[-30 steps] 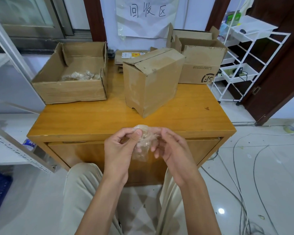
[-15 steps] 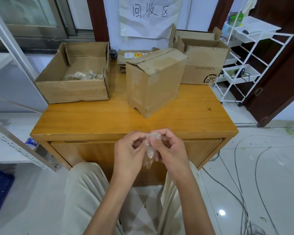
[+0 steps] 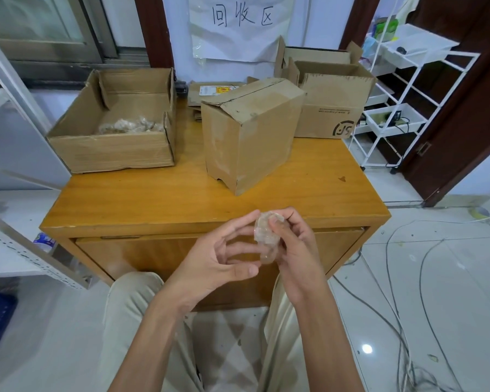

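Observation:
A crumpled wad of clear tape [image 3: 264, 232] is held in front of the wooden table's front edge [image 3: 159, 219]. My right hand [image 3: 293, 250] grips the wad with thumb and curled fingers. Just left of it, my left hand [image 3: 218, 260] has loosely spread fingers; its index fingertip touches the wad's top, while its thumb is apart from the wad. An open shallow cardboard box [image 3: 116, 148] at the back left of the table holds several similar tape wads [image 3: 130, 125]. A tall closed cardboard box [image 3: 249, 134] stands mid-table.
Behind the tall box lie a flattened carton with a label [image 3: 215, 90] and open cardboard boxes [image 3: 331, 108]. A white wire rack [image 3: 402, 89] stands to the right. Cables [image 3: 393, 278] run over the tiled floor at right. A metal shelf rail [image 3: 26, 250] is at the left.
The wad was worked between both hands. Now my left hand has loosened and drawn back a little, and my right hand alone grips the more compact wad.

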`<state>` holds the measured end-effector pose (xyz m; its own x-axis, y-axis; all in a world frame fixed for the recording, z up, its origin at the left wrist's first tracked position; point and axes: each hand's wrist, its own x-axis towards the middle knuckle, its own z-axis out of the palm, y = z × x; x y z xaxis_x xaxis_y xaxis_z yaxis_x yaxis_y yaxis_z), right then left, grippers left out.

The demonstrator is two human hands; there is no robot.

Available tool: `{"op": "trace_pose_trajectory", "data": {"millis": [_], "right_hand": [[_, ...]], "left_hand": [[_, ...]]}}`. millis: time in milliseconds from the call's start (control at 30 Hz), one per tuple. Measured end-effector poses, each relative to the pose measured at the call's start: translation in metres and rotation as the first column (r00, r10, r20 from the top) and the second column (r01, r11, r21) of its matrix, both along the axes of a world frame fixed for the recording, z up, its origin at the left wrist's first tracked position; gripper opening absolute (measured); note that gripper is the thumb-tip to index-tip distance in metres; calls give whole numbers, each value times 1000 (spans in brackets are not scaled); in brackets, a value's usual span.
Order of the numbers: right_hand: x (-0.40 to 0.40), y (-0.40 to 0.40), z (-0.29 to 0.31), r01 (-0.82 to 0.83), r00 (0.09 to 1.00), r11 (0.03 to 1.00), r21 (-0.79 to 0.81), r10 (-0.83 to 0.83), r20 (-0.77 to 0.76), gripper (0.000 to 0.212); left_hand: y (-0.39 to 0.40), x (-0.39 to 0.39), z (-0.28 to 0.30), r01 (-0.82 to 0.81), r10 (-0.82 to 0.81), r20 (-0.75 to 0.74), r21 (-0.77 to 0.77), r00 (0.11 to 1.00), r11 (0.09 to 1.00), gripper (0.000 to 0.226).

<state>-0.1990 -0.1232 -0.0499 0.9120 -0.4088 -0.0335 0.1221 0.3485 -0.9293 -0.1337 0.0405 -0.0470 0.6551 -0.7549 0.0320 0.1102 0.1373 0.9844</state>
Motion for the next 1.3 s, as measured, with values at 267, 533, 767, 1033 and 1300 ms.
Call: {"op": "trace_pose_trajectory", "data": {"millis": [267, 533, 767, 1033, 1300], "right_hand": [[3, 5, -7, -69, 997, 998, 9, 69, -30, 8], [7, 13, -14, -69, 997, 994, -81, 70, 18, 9], [2, 8, -13, -119, 991, 960, -252, 132, 33, 26], [8, 22, -6, 136, 990, 975, -174, -142, -26, 13], [2, 11, 0, -38, 998, 987, -156, 30, -54, 11]], "left_hand": [[-19, -11, -1, -368, 351, 287, 6, 891, 930, 29], [-36, -25, -1, -616, 617, 110, -41, 779, 786, 8], [-35, -17, 6, -704, 692, 155, 43, 705, 709, 48], [-30, -23, -4, -550, 548, 107, -14, 829, 835, 16], [-16, -11, -3, -508, 509, 125, -35, 852, 860, 11]]}}
